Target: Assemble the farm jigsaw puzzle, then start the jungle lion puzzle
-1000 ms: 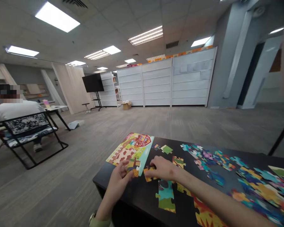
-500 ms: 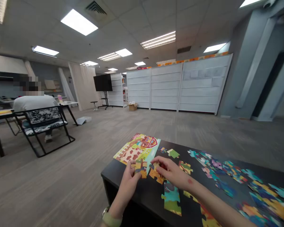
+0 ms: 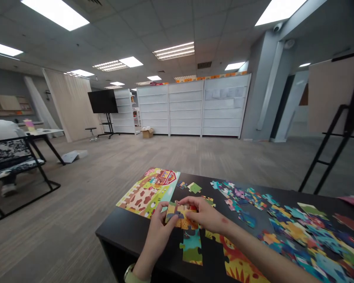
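My left hand (image 3: 159, 226) is closed on a jigsaw piece (image 3: 171, 210) in tan, yellow and blue-grey. Against its right side sits an orange jigsaw piece (image 3: 189, 224), gripped by the fingers of my right hand (image 3: 203, 211). The two pieces touch just above the black table; whether they are fully interlocked is hidden by my fingers. Below them lies a teal and green piece (image 3: 191, 247). A lion section in yellow and red (image 3: 238, 261) lies under my right forearm. Behind my hands rests a picture sheet with farm animals (image 3: 147, 192).
Many loose pieces (image 3: 301, 228) spread over the right side of the black table (image 3: 124, 228). A green piece (image 3: 194, 188) lies at the far edge. An easel stand (image 3: 336, 145) is beyond on the right; a seated person (image 3: 2, 129) is at far left.
The two pieces, apart before, are now together, my right hand having moved left toward my left hand. The view has swung right, bringing the easel and more loose pieces in.
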Demonstrator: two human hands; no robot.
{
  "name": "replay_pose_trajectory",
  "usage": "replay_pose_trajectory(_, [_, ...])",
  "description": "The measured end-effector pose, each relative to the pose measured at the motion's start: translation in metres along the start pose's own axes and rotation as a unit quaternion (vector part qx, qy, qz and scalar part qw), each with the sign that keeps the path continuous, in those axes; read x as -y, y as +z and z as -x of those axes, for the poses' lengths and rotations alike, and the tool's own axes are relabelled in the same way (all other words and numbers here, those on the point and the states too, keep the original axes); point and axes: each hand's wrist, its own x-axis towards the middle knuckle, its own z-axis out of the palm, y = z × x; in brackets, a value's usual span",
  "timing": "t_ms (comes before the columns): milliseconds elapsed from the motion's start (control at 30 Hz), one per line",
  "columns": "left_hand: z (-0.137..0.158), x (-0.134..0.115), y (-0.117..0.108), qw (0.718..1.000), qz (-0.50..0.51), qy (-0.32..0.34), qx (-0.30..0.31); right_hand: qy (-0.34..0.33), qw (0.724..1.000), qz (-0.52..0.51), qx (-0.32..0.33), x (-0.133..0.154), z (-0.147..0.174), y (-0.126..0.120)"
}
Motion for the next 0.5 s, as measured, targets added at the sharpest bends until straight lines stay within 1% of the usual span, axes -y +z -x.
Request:
replay_pose_trajectory(100, [-0.007,0.002,-0.002,1.0,-0.02,0.004,-0.002,0.004,1.0,-0.015,-0.012,-0.01,-0.006,0.001])
replay_pose_trajectory(167, [-0.014,0.001,-0.003,0.997,-0.07,0.01,0.011,0.0,1.0,-0.013,-0.014,-0.016,-0.012,-0.001])
replay_pose_trajectory(233, [-0.024,-0.001,-0.004,0.991,-0.129,0.015,0.028,-0.013,0.999,0.033,-0.018,-0.023,-0.017,-0.009])
replay_pose_trajectory(300, [-0.037,-0.002,-0.006,0.984,-0.177,0.022,0.03,-0.03,0.99,0.135,-0.042,-0.03,-0.021,-0.026])
replay_pose_trajectory(367, [-0.053,-0.001,-0.009,0.976,-0.215,0.035,0.021,-0.032,0.969,0.233,-0.076,-0.038,-0.022,-0.049])
replay_pose_trajectory(433, [-0.07,0.001,-0.01,0.966,-0.254,0.043,0.025,-0.017,0.952,0.293,-0.093,-0.048,-0.017,-0.072])
replay_pose_trajectory(500, [-0.088,0.005,-0.01,0.957,-0.284,0.039,0.043,-0.001,0.938,0.334,-0.089,-0.057,-0.008,-0.091])
